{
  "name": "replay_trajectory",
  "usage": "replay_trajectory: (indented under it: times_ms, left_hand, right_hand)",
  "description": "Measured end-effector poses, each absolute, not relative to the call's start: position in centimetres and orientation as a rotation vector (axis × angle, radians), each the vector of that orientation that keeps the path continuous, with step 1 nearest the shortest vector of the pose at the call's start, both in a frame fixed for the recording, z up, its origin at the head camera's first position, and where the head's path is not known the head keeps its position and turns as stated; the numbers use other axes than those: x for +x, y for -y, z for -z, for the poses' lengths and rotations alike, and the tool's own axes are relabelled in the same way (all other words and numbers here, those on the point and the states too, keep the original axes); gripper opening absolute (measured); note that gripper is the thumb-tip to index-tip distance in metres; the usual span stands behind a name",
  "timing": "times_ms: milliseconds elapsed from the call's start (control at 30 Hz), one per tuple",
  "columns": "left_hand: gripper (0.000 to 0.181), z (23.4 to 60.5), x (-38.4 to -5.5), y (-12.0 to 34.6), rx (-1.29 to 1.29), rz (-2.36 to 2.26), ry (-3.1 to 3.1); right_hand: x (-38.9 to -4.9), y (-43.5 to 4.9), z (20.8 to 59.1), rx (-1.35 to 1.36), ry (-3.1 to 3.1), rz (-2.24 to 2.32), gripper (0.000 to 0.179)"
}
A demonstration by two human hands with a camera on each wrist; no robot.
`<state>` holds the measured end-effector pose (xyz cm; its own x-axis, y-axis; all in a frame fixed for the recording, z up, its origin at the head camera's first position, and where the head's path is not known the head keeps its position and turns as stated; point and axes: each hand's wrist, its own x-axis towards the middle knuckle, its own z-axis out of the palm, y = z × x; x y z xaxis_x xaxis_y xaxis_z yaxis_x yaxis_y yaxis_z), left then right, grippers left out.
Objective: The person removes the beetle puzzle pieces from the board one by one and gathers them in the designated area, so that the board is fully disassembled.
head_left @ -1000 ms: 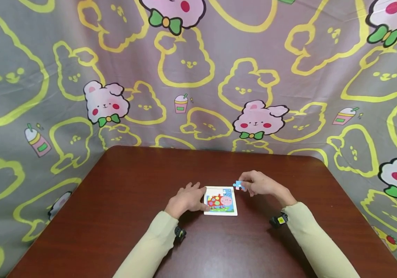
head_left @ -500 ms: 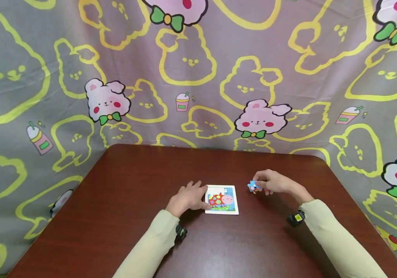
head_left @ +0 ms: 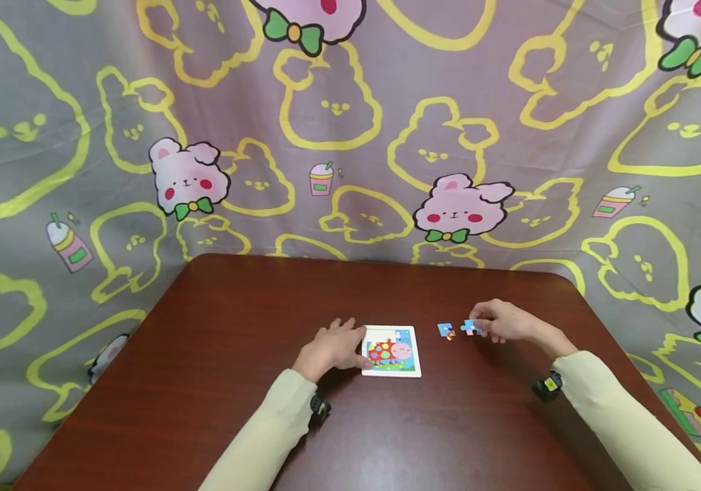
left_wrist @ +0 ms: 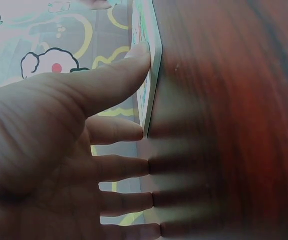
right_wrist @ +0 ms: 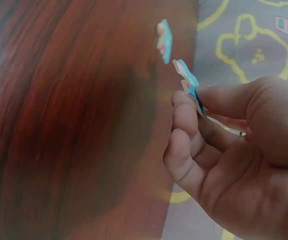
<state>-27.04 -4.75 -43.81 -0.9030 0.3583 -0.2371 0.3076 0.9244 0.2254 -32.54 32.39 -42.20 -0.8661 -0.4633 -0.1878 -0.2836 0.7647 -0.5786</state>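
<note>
A small square jigsaw puzzle (head_left: 378, 335) in a white frame lies on the table, with a red spotted ladybird picture and a bare white patch at its upper left. My left hand (head_left: 331, 349) rests at its left side, thumb on the frame's edge and the other fingers spread, fingertips on the tabletop in the left wrist view. To the right, my right hand (head_left: 504, 320) pinches a blue jigsaw piece (right_wrist: 190, 82) between thumb and fingers, just over the table. Left of that hand lies a loose blue jigsaw piece (head_left: 445, 331), apart from the held one.
The dark red-brown wooden table (head_left: 252, 307) has rounded far corners. Behind it hangs a grey curtain (head_left: 350, 164) with rabbit drawings. Each wrist wears a small black device, such as the right wrist camera (head_left: 548, 387).
My right hand has moved right, away from the puzzle. One blue piece that it carried now lies on the table, and another stays pinched. The left hand has kept its place.
</note>
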Motion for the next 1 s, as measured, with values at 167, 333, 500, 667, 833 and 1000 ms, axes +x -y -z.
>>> replay_trajectory:
  times_ms: [167, 333, 500, 667, 833, 1000]
  left_hand:
    - [0.080, 43.9, -27.0, 4.9, 0.498, -0.266, -2.805]
    - [0.080, 43.7, -26.9, 4.8, 0.510, -0.250, -2.809]
    - [0.081, 43.8, -26.9, 4.7, 0.514, -0.246, -2.807]
    - [0.081, 43.8, -26.8, 4.8, 0.507, -0.242, -2.804]
    - [0.081, 43.8, -26.7, 4.9, 0.494, -0.251, -2.804]
    - [0.081, 43.8, -26.7, 5.0, 0.500, -0.268, -2.805]
  right_hand:
    - [-32.8, -32.6, 42.3, -0.591, -2.658, 0.727, 0.006]
    - [-32.8, -32.7, 42.7, -0.574, -2.668, 0.709, 0.007]
    - [-33.1, -32.7, 43.2, -0.546, -2.686, 0.700, 0.009]
    - [-33.2, -32.4, 43.5, -0.480, -2.703, 0.671, 0.014]
    - [-33.2, -32.2, 43.6, -0.418, -2.725, 0.631, 0.023]
    - [-33.0, -32.0, 43.5, -0.368, -2.759, 0.551, 0.028]
